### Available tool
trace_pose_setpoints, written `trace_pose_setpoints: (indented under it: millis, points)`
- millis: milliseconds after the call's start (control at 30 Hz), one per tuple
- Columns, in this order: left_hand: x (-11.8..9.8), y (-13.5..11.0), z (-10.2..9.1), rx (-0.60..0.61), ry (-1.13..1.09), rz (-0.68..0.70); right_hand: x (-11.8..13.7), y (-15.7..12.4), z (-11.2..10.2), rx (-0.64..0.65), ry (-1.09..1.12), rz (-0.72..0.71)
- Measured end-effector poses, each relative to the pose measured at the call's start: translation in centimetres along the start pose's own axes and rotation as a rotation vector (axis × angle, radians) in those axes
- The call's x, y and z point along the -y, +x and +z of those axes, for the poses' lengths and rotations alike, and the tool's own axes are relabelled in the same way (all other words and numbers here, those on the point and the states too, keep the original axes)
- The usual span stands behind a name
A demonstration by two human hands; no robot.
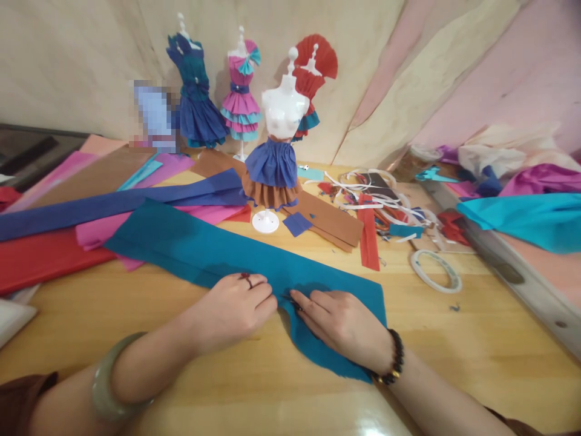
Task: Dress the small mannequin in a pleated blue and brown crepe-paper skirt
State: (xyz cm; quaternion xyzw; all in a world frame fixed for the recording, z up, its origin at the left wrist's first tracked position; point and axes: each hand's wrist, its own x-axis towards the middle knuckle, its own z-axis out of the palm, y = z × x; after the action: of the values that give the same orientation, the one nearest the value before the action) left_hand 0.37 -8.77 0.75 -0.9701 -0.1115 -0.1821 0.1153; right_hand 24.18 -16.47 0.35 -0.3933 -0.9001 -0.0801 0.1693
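Note:
A long teal sheet of crepe paper (254, 245) lies slantwise across the table in front of me. My left hand (240, 303), with a dark ring on one finger, is closed on the sheet's near edge. Under the fingers of my right hand (338, 318) shows the dark blade end of small scissors (296, 304); their handles are hidden by the hand. The blades point left toward my left hand and meet the paper. Below them the near part of the teal paper curls away from the rest along a cut, beneath my right hand.
Beyond the sheet stands a white mini mannequin (285, 109) in a blue and brown skirt; several dressed ones are behind it. Coloured crepe sheets (49, 260) lie left. Right are a tape roll (436, 271), scraps with white strips (381, 203), and a metal edge (508, 266).

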Motion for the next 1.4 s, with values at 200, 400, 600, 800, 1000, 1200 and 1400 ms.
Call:
trace_pose_setpoints:
  millis: [200, 400, 600, 800, 1000, 1200, 1400]
  points:
    - [-0.04, -0.04, -0.01, 0.009, 0.0, 0.004, -0.03, -0.01, 0.05, 0.001, -0.007, 0.001]
    - [-0.15, 0.0, -0.04, 0.007, 0.003, 0.002, 0.04, 0.04, 0.14, 0.006, -0.001, 0.015]
    - [-0.14, -0.02, 0.07, 0.001, -0.001, 0.001, 0.04, 0.0, 0.11, 0.006, 0.001, 0.018]
    - [-0.09, -0.06, 0.09, -0.001, -0.01, 0.005, -0.01, 0.06, 0.09, 0.004, -0.001, 0.002]
    - [-0.18, -0.02, -0.06, 0.008, -0.007, 0.0, 0.06, 0.05, 0.11, 0.022, 0.008, 0.021]
    - [-0.16, -0.09, 0.06, 0.012, -0.003, 0.004, 0.11, 0.19, 0.16, 0.014, 0.006, 0.022]
    - [-0.17, 0.04, 0.02, 0.023, -0.014, -0.001, 0.11, 0.19, 0.01, 0.014, 0.013, 0.019]
